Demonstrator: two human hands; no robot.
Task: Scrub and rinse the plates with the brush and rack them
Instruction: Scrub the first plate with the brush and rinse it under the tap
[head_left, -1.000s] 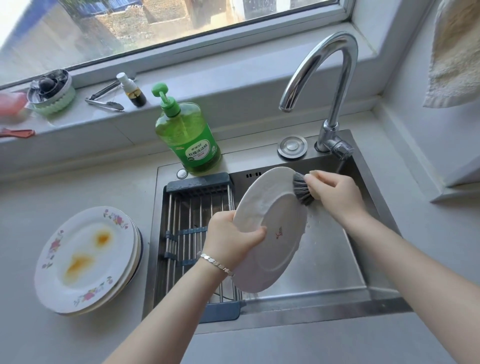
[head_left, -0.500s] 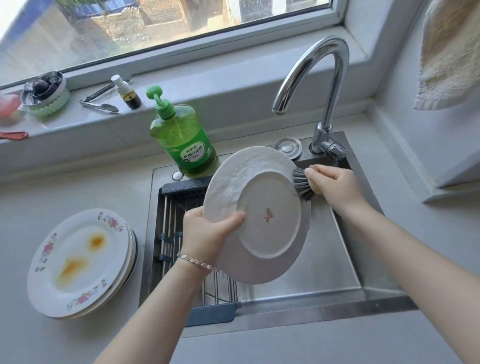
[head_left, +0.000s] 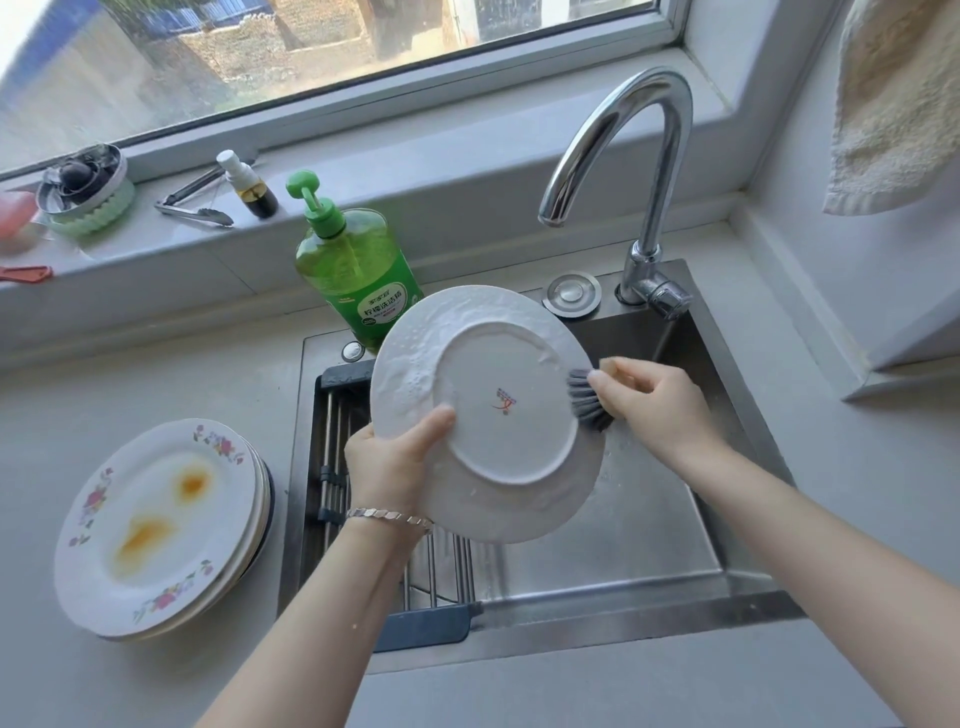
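Plate (head_left: 498, 415) tipped further upright than a second ago, soapy underside to camera, over the sink (head_left: 649, 545). Left hand (head_left: 387, 465) grips its lower-left rim, thumb on the back. Right hand (head_left: 654, 400) curled round brush (head_left: 584, 397), bristles touching right rim. Rack (head_left: 332, 447) below, partly hidden. Dirty plate stack (head_left: 156, 525) on counter at left; soap bottle (head_left: 358, 270) and faucet (head_left: 649, 156) behind.

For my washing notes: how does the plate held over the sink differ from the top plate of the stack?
The held plate is tilted over the sink in the left hand; the stack's top plate lies flat. The held plate shows its underside with a small red mark; the stack's top plate shows its flowered face. The held plate is sudsy; the stack's top plate has orange stains. Both are round and white.
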